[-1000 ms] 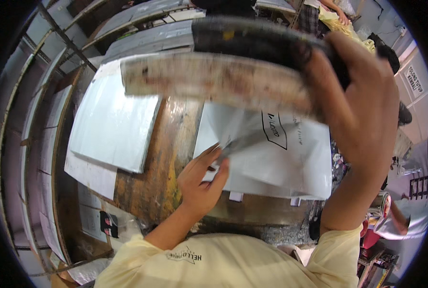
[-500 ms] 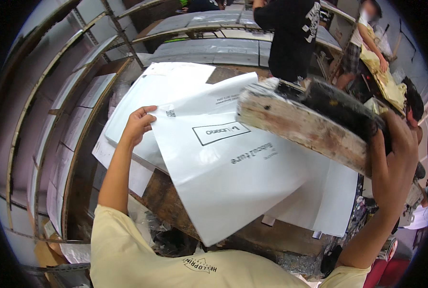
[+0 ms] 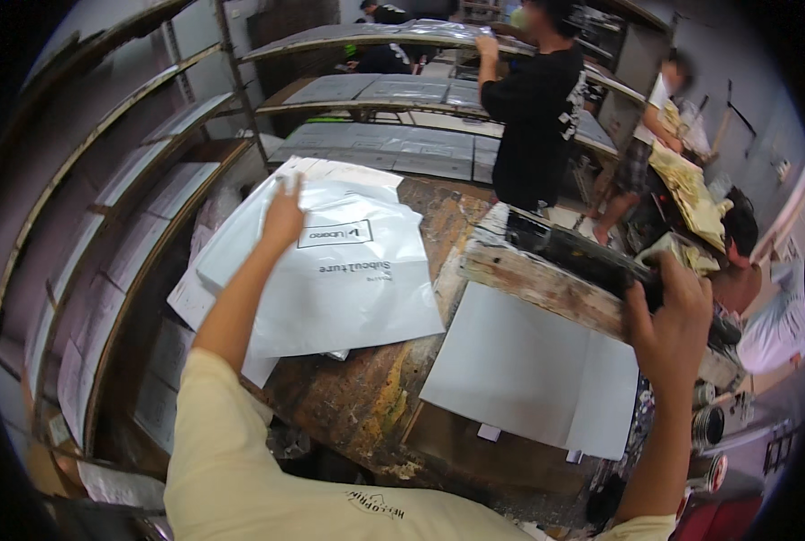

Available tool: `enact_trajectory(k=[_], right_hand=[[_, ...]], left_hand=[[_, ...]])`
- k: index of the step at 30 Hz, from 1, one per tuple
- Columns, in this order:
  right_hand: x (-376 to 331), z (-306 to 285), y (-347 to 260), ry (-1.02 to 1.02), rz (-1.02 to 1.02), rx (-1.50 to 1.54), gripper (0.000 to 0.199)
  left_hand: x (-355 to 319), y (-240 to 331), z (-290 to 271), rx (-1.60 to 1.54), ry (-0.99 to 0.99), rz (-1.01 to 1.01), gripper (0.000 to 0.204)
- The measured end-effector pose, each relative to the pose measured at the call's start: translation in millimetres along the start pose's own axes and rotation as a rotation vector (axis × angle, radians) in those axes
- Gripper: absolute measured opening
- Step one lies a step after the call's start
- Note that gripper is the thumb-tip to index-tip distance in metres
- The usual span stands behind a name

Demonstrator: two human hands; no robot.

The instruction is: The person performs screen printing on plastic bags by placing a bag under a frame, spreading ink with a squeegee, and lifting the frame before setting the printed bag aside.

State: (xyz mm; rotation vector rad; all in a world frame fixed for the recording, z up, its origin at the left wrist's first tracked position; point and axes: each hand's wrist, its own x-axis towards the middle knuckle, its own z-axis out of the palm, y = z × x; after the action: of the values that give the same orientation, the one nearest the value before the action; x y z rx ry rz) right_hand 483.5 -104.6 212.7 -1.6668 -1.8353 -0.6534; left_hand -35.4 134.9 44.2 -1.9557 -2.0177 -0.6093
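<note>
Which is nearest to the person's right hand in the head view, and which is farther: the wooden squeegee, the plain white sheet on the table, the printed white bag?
Measured from the right hand:
1. Wooden squeegee: gripped by this hand, stretching to its left.
2. Plain white sheet: flat on the worn table, just below and left of the hand.
3. Printed white bag: farthest, on the left side, under the left hand.

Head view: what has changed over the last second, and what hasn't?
The left hand left the sheet on the bench and carried a printed white bag out to the left, onto the pile of sheets there. The wooden-framed screen swung from in front of the camera down toward the right. That uncovered a plain white sheet on the stained bench. The right hand still grips the screen.
</note>
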Motion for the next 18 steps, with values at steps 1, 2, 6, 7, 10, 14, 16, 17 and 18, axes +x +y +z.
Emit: enact_trajectory(k=[1,2,6,7,10,14,16,17,18], right_hand=[[-4,0,-2,0.016,-0.016,0.013,0.049],[-11,0,-4,0.031,-0.015,0.005,0.055],[-77,11,-10,-0.141,-0.055,0.029,0.072],[-99,17,-6,-0.27,-0.055,0.063,0.064],[-160,43,10,-0.579,-0.172,0.118,0.036],[-211,81,2,-0.734,0.036,0.352,0.028],[-231,93,-10,-0.72,0.057,0.338,0.031],[-237,98,-12,-0.753,0.048,0.317,0.04],[-241,103,-13,-0.69,0.01,0.305,0.042]], left_hand=[[-26,41,-15,-0.184,-0.037,0.153,0.091],[-56,83,-29,-0.464,-0.238,0.184,0.101],[-201,198,-67,-1.79,-0.616,0.022,0.138],[-224,209,-66,-1.522,-0.597,-0.058,0.13],[-280,216,-44,-1.241,-0.653,-0.138,0.112],[-314,202,-4,-0.57,-0.49,0.098,0.107],[-321,198,10,-0.622,-0.402,0.126,0.11],[-324,197,14,-0.618,-0.439,0.103,0.105],[-324,197,17,-0.621,-0.458,0.091,0.1]])
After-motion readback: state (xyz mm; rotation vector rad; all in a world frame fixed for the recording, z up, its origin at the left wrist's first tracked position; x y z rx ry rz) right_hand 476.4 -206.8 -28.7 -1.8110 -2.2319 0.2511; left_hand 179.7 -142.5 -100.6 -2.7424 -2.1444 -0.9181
